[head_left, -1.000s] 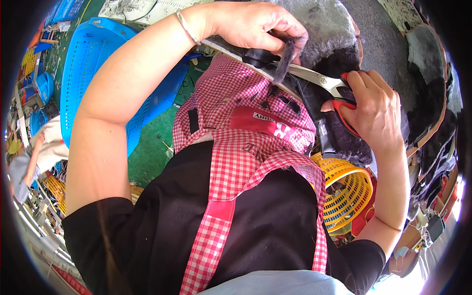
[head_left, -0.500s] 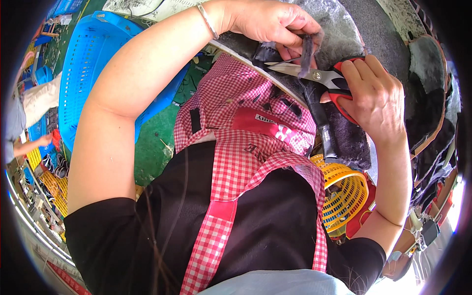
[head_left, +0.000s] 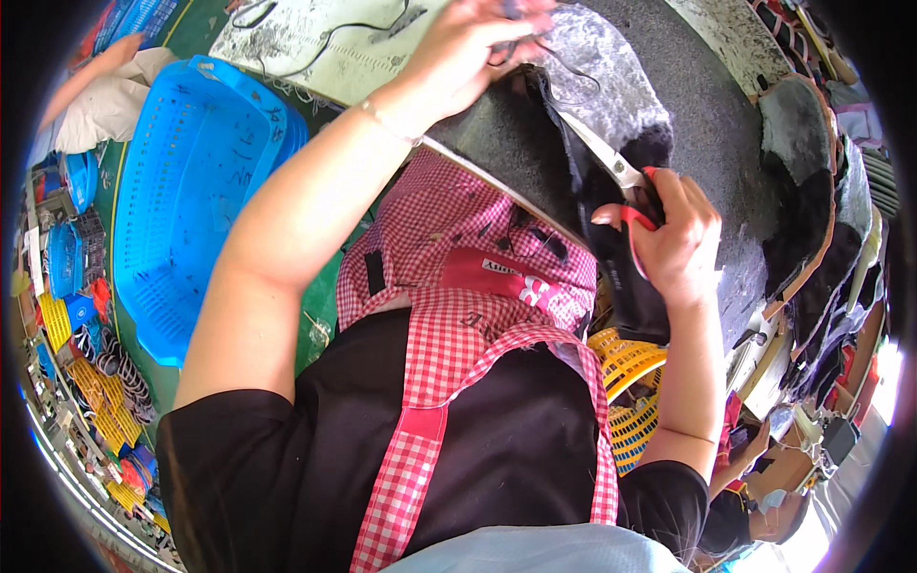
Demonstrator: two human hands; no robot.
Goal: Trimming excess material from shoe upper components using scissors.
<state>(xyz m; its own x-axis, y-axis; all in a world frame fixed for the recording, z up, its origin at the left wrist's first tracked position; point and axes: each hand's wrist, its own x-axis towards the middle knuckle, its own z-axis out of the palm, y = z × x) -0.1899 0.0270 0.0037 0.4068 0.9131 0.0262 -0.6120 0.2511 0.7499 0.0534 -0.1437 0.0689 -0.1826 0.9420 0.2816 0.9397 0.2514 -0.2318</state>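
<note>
Two hands are up at the far edge of my view, both busy with the same dark piece of fabric (head_left: pixel 611 239). My left hand (head_left: pixel 473 48) is lifted high and closed around the upper end of that fabric, fingers pinched on it near the top rim of the picture; the fingertips blur there, so I can only say the grip looks tight. My right hand (head_left: pixel 673 239) is wrapped around the red handles of a pair of scissors (head_left: pixel 621 181), thumb and fingers through the loops. Their silver blades point up and to my left, lying against the black cloth just below my left hand. Whether the blades are parted or closed I cannot tell from this angle.

That fabric hangs between my hands, in front of a grey felt-covered work table (head_left: pixel 707 115), and its lower end drops past my right wrist. Below it lies my pink checked apron (head_left: pixel 458 286) over a black shirt. A large blue plastic basket (head_left: pixel 191 191) stands well to my left on the green floor, and a yellow basket (head_left: pixel 630 382) sits under my right forearm. More dark cut pieces (head_left: pixel 812 220) are stacked along the right edge of the table.
</note>
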